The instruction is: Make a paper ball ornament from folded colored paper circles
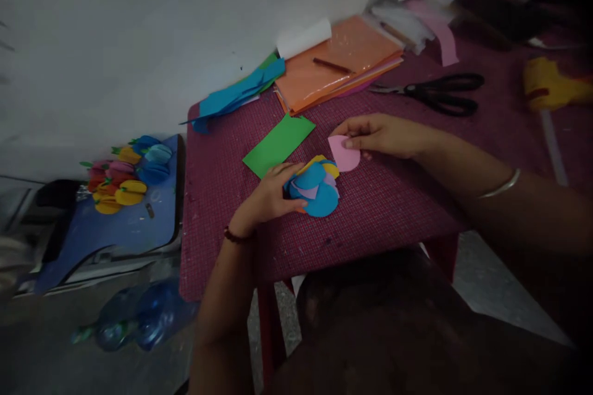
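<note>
Between the thumb and fingers of my right hand (373, 136) is a pink paper piece (345, 154) with a rounded lower edge. Its lower left corner comes close to a pile of paper circles (322, 197) in blue, yellow and lilac. My left hand (275, 194) curves around the left side of that pile, thumb in front and fingers behind, touching it. Whether the left fingers pinch any circle firmly is hard to make out. Just behind the left hand a green paper strip (280, 145) lies flat on the checked red table (380, 203).
Black-handled scissors (438, 92), orange sheets (338, 62) with a brown pencil (332, 66) and blue paper (236, 95) lie along the back. A yellow glue gun (546, 86) is at right. Folded paper shapes (130, 191) sit on a blue board (134, 228) at left, above a plastic bottle (157, 315).
</note>
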A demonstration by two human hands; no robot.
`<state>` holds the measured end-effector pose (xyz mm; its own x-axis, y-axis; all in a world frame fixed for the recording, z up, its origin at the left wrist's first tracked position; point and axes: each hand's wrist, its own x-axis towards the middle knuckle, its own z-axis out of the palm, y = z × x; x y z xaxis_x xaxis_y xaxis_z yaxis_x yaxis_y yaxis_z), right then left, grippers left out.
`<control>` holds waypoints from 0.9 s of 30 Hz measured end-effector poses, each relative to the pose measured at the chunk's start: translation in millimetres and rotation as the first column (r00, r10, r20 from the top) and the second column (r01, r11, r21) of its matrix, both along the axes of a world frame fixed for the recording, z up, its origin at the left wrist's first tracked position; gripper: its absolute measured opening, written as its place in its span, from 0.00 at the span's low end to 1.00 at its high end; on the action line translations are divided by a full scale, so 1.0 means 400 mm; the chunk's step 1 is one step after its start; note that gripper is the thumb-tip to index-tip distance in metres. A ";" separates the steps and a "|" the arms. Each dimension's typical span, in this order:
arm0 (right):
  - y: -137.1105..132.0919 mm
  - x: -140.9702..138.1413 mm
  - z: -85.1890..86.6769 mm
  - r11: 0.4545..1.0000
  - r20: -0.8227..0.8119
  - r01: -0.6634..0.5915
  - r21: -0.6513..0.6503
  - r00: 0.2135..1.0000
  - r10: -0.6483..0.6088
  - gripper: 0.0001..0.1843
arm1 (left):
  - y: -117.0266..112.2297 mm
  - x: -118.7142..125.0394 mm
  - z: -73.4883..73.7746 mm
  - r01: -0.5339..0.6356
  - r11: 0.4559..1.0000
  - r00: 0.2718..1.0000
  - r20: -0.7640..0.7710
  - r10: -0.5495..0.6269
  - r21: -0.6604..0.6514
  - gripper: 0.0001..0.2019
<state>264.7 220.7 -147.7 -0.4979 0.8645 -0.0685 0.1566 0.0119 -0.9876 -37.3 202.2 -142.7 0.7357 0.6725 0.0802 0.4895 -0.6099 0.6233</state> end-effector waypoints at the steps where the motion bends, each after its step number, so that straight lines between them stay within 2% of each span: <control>1: 0.002 0.008 -0.005 1.000 0.014 0.004 -0.004 1.000 -0.003 0.13 | -0.002 0.000 -0.007 0.020 1.000 0.999 -0.041 -0.019 0.017 0.43; 3: 0.001 0.015 -0.010 1.000 0.028 0.013 -0.005 1.000 -0.013 0.13 | -0.010 0.010 -0.017 0.017 0.999 0.997 -0.083 -0.013 0.043 0.47; 10: -0.011 -0.005 -0.012 1.000 0.089 0.000 0.011 0.996 -0.001 0.11 | -0.009 0.049 -0.053 -0.113 0.983 0.993 -0.007 0.116 0.142 0.29; 12: -0.011 -0.005 -0.012 0.999 0.129 -0.032 0.036 0.991 0.027 0.10 | -0.008 0.052 -0.060 -0.122 0.978 0.992 -0.024 0.127 0.171 0.27; 15: -0.011 0.001 -0.011 0.987 0.216 -0.143 0.074 0.969 0.124 0.08 | -0.013 0.053 -0.062 -0.119 0.974 0.989 -0.060 0.133 0.194 0.25; 17: -0.014 0.001 -0.010 0.972 0.284 -0.194 0.135 0.947 0.149 0.07 | -0.018 0.055 -0.062 -0.127 0.972 0.988 -0.060 0.141 0.198 0.25; 19: -0.021 -0.007 -0.006 0.948 0.317 -0.177 0.264 0.944 0.089 0.08 | -0.018 0.057 -0.063 -0.137 0.972 0.988 -0.038 0.147 0.191 0.23; 22: -0.035 -0.032 0.000 0.884 0.295 -0.132 0.449 0.955 -0.007 0.11 | -0.009 0.060 -0.063 -0.138 0.974 0.990 -0.007 0.142 0.181 0.19; 25: -0.045 -0.064 0.001 0.845 0.272 -0.122 0.521 0.962 -0.029 0.13 | 0.000 0.064 -0.057 -0.185 0.959 0.983 0.038 0.181 0.215 0.20; 27: -0.050 -0.081 -0.001 0.851 0.241 -0.091 0.517 0.970 -0.042 0.12 | 0.000 0.069 -0.047 -0.228 0.944 0.973 0.092 0.212 0.237 0.21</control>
